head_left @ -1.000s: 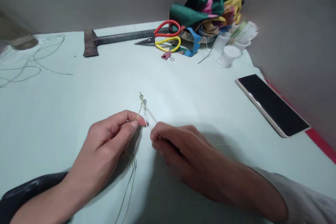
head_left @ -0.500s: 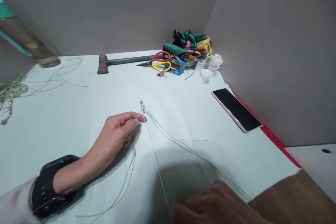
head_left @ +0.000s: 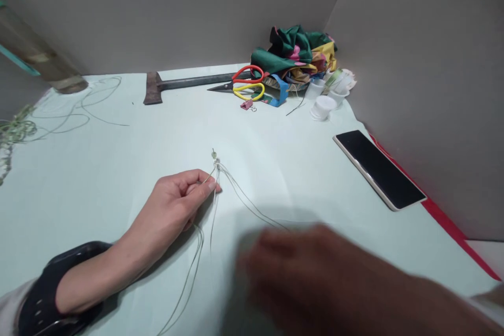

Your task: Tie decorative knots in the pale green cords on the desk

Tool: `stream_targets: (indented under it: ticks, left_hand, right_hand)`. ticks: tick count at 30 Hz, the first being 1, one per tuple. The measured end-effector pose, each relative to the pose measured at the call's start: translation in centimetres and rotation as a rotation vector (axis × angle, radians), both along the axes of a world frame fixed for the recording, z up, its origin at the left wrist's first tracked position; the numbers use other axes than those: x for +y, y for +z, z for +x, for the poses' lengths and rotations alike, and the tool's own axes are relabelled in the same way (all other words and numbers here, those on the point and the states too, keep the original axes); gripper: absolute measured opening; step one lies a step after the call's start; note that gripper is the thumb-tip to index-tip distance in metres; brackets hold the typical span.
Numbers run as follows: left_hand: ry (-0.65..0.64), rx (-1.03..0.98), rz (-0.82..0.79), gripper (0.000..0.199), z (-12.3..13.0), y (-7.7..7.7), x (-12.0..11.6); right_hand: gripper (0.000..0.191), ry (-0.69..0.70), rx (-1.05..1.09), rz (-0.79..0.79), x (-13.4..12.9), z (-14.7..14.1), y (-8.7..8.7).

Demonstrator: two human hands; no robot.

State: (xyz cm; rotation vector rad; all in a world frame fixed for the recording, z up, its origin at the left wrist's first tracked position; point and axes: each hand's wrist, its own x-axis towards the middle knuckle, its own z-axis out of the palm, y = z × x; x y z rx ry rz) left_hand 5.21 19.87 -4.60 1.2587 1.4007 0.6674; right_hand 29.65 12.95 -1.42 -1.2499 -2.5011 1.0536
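My left hand (head_left: pixel 179 199), with a dark band at the wrist, pinches thin green cords (head_left: pixel 208 174) just below a small knot with a pale green bead (head_left: pixel 214 155). Loose ends of these cords hang below the palm. From the knot other cords (head_left: pixel 248 199) run down to the right and pass behind my right hand (head_left: pixel 299 268). That hand is blurred by motion, and its fingers are too smeared to tell what they hold. A thin strand (head_left: pixel 213 220) hangs down from the knot between both hands.
Behind lie a hammer-like tool (head_left: pixel 153 88), red-and-yellow-handled scissors (head_left: pixel 248 84), a pink clip (head_left: pixel 247 105), colourful cloth (head_left: pixel 295 52) and white tubs (head_left: pixel 323 107). A phone (head_left: pixel 380 168) lies right. At left are a bottle (head_left: pixel 43 52) and tangled green cord (head_left: pixel 18 128).
My right hand has moved up and nearer the knot. The thin strand that ran taut towards it now hangs loose. My left hand keeps its pinch; the view has shifted slightly.
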Motion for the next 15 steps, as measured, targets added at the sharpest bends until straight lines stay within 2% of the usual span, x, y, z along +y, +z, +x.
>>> stream_targets:
  ticks: [2, 3, 4, 6, 9, 13, 15]
  left_hand:
    - [-0.005, 0.011, -0.01, 0.042, 0.0, -0.2, 0.2]
    - [-0.007, 0.016, -0.013, 0.044, 0.0, -0.2, 0.2]
    - [-0.009, 0.02, -0.013, 0.045, -0.1, -0.3, 0.2]
    - [-0.01, 0.03, -0.022, 0.046, -0.2, -0.5, 0.2]
    - [0.0, 0.045, -0.037, 0.045, -0.3, -0.8, 0.1]
    - [0.022, 0.083, -0.063, 0.046, -0.7, -1.0, 0.1]
    - [0.035, 0.088, -0.088, 0.046, -1.0, -1.3, -0.1]
  right_hand:
    - [0.013, -0.185, -0.059, 0.178, 3.4, -1.5, 0.3]
    - [0.016, -0.235, -0.089, 0.28, 5.0, -2.3, 0.1]
    - [0.02, -0.245, -0.137, 0.307, 6.3, -3.1, -0.2]
    - [0.019, -0.215, -0.199, 0.352, 8.1, -4.3, -1.4]
    - [0.004, -0.124, -0.189, 0.409, 8.9, -5.2, -3.1]
    - [0.015, 0.005, -0.05, 0.434, 8.8, -4.5, -4.1]
    - [0.018, 0.019, -0.005, 0.416, 9.0, -4.0, -4.1]
